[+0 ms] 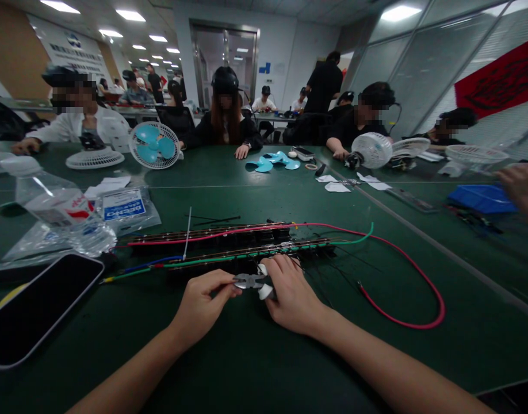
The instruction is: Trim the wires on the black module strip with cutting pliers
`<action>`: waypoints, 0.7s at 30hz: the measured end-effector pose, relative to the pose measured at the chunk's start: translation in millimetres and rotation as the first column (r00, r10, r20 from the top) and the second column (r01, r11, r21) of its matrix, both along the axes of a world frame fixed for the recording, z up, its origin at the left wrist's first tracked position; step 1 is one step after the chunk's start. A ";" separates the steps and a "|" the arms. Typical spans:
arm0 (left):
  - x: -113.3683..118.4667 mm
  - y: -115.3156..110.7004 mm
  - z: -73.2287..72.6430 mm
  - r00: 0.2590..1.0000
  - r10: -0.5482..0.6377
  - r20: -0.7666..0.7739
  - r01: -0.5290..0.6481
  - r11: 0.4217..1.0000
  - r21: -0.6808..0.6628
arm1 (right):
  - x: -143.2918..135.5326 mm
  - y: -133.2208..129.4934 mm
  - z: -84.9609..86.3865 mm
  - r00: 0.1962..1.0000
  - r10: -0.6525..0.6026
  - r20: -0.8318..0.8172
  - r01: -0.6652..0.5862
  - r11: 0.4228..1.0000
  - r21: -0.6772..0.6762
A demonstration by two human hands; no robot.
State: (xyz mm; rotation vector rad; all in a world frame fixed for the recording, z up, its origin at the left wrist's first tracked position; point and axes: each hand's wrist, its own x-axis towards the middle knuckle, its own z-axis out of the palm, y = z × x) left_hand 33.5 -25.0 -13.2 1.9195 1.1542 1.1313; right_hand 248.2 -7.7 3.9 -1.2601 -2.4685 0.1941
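My right hand [292,293] is closed around the white handles of diagonal cutters [248,281], whose metal jaws point left. At the tip of the jaws, the fingers of my left hand [206,299] are pinched together. Whatever lies between them is too small to make out. Just beyond both hands lie long dark strips with metal rails [233,251], partly hidden by my right hand. A green wire [212,260] and a red wire [247,230] run along them. One pale cable tie [187,233] sticks up from the strips, and thin black ties [214,220] lie behind.
Left of me are a phone [39,310], a plastic bottle [61,201] and a plastic packet [123,207]. The red wire loops out on the right. Across the table, people sit by fans [155,145], blue fan blades [272,161] and a blue tray [482,198].
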 end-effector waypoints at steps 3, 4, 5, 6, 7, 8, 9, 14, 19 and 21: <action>0.4 0.4 -1.4 1.000 0.005 0.006 -0.005 1.000 0.027 | 0.0 -0.2 0.5 1.000 0.004 -0.001 -0.004 1.000 -0.003; 0.4 0.6 -2.1 1.000 0.003 0.007 -0.003 0.999 0.035 | 0.0 -0.2 0.4 1.000 0.005 -0.001 -0.005 1.000 -0.003; 0.2 0.8 -2.7 1.000 -0.001 0.006 0.001 0.999 0.040 | 0.1 -0.2 0.2 1.000 0.006 -0.001 -0.006 1.000 -0.002; 0.1 0.9 -3.2 1.000 -0.005 0.005 0.005 0.999 0.043 | 0.1 -0.2 -0.1 1.000 0.006 0.000 -0.006 1.000 -0.002; -0.1 1.0 -3.5 1.000 -0.008 0.004 0.008 0.999 0.045 | 0.2 -0.2 -0.3 1.000 0.004 0.001 -0.004 1.000 -0.002; -0.3 0.9 -3.5 1.000 -0.010 0.003 0.010 0.999 0.048 | 0.2 -0.2 -0.6 1.000 0.002 0.002 -0.002 1.000 -0.004; -0.4 0.8 -3.2 1.000 -0.010 0.002 0.010 0.999 0.051 | 0.3 -0.2 -0.9 1.000 -0.001 0.003 0.001 1.000 -0.007; 0.1 -1.2 0.2 1.000 -0.005 -0.008 0.006 0.997 0.071 | 0.4 -0.1 -1.3 1.000 -0.012 0.002 0.012 1.000 -0.020; 0.2 -1.6 0.5 1.000 0.002 -0.031 0.000 0.996 0.091 | -0.1 0.0 -1.5 1.000 -0.016 0.000 0.016 1.000 -0.018; 0.1 -1.3 0.0 0.999 0.003 -0.038 0.001 0.996 0.088 | -0.2 0.1 -1.7 1.000 -0.018 -0.001 0.018 1.000 -0.012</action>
